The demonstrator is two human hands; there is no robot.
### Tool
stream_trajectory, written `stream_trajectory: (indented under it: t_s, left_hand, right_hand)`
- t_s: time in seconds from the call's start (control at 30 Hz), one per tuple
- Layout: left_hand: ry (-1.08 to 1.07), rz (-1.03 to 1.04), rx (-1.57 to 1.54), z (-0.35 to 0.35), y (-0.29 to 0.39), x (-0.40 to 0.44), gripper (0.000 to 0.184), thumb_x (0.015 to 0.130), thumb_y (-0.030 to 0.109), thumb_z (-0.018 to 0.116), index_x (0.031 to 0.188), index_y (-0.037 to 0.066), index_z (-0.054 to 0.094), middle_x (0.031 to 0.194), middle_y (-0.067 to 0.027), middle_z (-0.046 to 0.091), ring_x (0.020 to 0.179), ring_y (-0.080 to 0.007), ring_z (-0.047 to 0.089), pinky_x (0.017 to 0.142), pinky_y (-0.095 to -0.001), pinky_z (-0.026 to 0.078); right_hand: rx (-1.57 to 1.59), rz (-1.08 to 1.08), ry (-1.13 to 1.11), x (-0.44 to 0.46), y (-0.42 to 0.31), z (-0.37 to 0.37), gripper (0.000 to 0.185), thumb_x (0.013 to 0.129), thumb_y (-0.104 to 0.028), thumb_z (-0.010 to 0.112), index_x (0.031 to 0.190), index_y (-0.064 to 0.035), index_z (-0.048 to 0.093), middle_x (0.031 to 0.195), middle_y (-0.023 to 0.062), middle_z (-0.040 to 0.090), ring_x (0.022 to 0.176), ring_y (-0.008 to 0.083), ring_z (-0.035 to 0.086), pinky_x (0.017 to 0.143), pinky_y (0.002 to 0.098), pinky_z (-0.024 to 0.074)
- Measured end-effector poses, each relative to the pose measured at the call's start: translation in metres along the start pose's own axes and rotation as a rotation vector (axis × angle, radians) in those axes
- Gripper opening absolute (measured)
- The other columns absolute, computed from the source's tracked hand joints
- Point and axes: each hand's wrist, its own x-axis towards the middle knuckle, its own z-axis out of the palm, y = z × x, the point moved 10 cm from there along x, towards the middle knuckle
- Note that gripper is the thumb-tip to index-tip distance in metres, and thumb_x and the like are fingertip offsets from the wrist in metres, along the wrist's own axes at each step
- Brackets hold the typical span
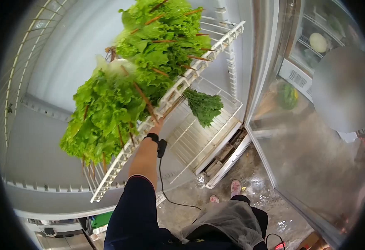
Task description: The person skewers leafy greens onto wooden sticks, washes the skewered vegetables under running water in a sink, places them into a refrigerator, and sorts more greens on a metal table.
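My left hand (158, 124) reaches up to the front edge of the white wire shelf (116, 171). Its fingers are mostly hidden at the shelf edge, so I cannot tell whether they grip anything. Heads of green leaf lettuce (107, 110) fill this shelf, with thin brown sticks (143, 95) lying among the leaves; one stick's end comes close to my hand. Below the shelf, to the right of the hand, a bunch of darker leafy greens (204, 107) shows, its stem end hidden. A black band with a small box and cable (161, 148) is on my wrist. My right hand is out of sight.
A lower wire rack (186, 143) sits inside the fridge. The glass door (311, 166) stands open on the right, with a blurred round grey shape (347, 91) in front of it. The floor (182, 189) looks wet. Another wire rack (16, 71) lines the far left.
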Motion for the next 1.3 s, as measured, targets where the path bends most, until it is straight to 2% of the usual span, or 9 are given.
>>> stream_trajectory:
  t_s: [0.2, 0.4, 0.6, 0.73, 0.87, 1.0, 1.17, 1.27, 1.3]
  left_hand:
    - [0.591, 0.265, -0.422, -0.042, 0.06, -0.086, 0.046, 0.07, 0.018, 0.064, 0.11, 0.004, 0.048, 0.103, -0.0181, 0.051, 0.097, -0.0328, 0.049, 0.082, -0.0422, 0.039]
    - [-0.138, 0.824, -0.881, -0.012, 0.139, -0.292, 0.018, 0.076, 0.012, 0.059, 0.092, 0.004, 0.057, 0.091, -0.0136, 0.056, 0.088, -0.0298, 0.054, 0.075, -0.0368, 0.042]
    - [-0.327, 0.928, -0.886, -0.015, 0.031, -0.41, 0.014, 0.079, 0.015, 0.055, 0.087, 0.005, 0.059, 0.088, -0.0113, 0.058, 0.079, -0.0277, 0.056, 0.068, -0.0343, 0.045]
    - [-0.318, 0.507, -0.903, -0.003, -0.109, -0.425, 0.016, 0.08, 0.016, 0.056, 0.09, 0.004, 0.061, 0.086, -0.0119, 0.061, 0.075, -0.0243, 0.06, 0.066, -0.0297, 0.046]
    - [-0.192, 0.206, -0.828, 0.014, -0.25, -0.458, 0.017, 0.079, 0.019, 0.055, 0.088, 0.006, 0.062, 0.086, -0.0131, 0.061, 0.079, -0.0292, 0.059, 0.067, -0.034, 0.046]
    - [-0.16, -0.127, -0.787, 0.031, -0.364, -0.508, 0.019, 0.078, 0.021, 0.056, 0.086, 0.005, 0.063, 0.08, -0.0148, 0.062, 0.075, -0.0295, 0.06, 0.065, -0.0348, 0.047]
    - [0.004, -0.592, -0.701, 0.033, -0.478, -0.626, 0.021, 0.079, 0.022, 0.055, 0.085, 0.004, 0.064, 0.079, -0.0158, 0.062, 0.075, -0.0299, 0.061, 0.065, -0.0349, 0.047]
    - [0.039, -0.901, -0.624, 0.03, -0.502, -0.739, 0.024, 0.079, 0.024, 0.052, 0.086, 0.004, 0.063, 0.079, -0.0161, 0.062, 0.077, -0.0308, 0.06, 0.068, -0.0377, 0.047]
    - [-0.001, -1.009, -0.576, 0.034, -0.503, -0.781, 0.024, 0.079, 0.024, 0.052, 0.086, 0.004, 0.063, 0.079, -0.0163, 0.062, 0.077, -0.0313, 0.06, 0.069, -0.0392, 0.047]
  right_hand:
    - [0.176, 0.031, -0.057, -0.008, 0.019, 0.0, 0.048, 0.088, -0.039, 0.039, 0.117, -0.0006, 0.042, 0.114, 0.0104, 0.047, 0.106, 0.022, 0.043, 0.094, 0.0358, 0.0294]
    - [0.393, 0.076, -0.18, -0.051, -0.008, 0.003, 0.05, 0.089, -0.036, 0.038, 0.123, 0.0, 0.039, 0.12, 0.0104, 0.044, 0.114, 0.0198, 0.038, 0.101, 0.034, 0.0245]
    - [0.436, 0.187, -0.38, -0.139, -0.076, 0.012, 0.051, 0.09, -0.038, 0.038, 0.121, 0.001, 0.041, 0.118, 0.0068, 0.044, 0.112, 0.0189, 0.038, 0.097, 0.0325, 0.0272]
    - [0.52, 0.178, -0.547, -0.202, -0.101, 0.03, 0.051, 0.093, -0.04, 0.033, 0.12, 0.0019, 0.042, 0.117, 0.005, 0.045, 0.111, 0.0173, 0.039, 0.095, 0.0318, 0.0295]
    - [-0.047, -0.386, -0.972, -0.253, -0.217, 0.074, 0.023, 0.089, -0.015, 0.04, 0.099, 0.0025, 0.052, 0.101, 0.0197, 0.052, 0.094, 0.0252, 0.048, 0.083, 0.033, 0.037]
    - [0.42, -0.389, -1.173, -0.303, -0.36, 0.145, 0.021, 0.089, -0.017, 0.04, 0.095, -0.0017, 0.052, 0.074, 0.012, 0.054, 0.068, 0.0232, 0.05, 0.065, 0.0302, 0.04]
    - [0.436, -0.34, -1.242, -0.35, -0.411, 0.225, 0.028, 0.091, -0.023, 0.035, 0.088, -0.0019, 0.054, 0.082, 0.0143, 0.056, 0.08, 0.0255, 0.053, 0.073, 0.0323, 0.0402]
    - [0.34, -1.094, -0.873, -0.375, -0.41, 0.268, 0.024, 0.084, -0.015, 0.037, 0.091, -0.0031, 0.057, 0.099, 0.0143, 0.056, 0.098, 0.0305, 0.049, 0.089, 0.0406, 0.0356]
    - [0.288, -0.968, -0.946, -0.376, -0.405, 0.297, 0.027, 0.082, -0.02, 0.043, 0.094, -0.0016, 0.058, 0.1, 0.0129, 0.056, 0.099, 0.0301, 0.049, 0.09, 0.0408, 0.0353]
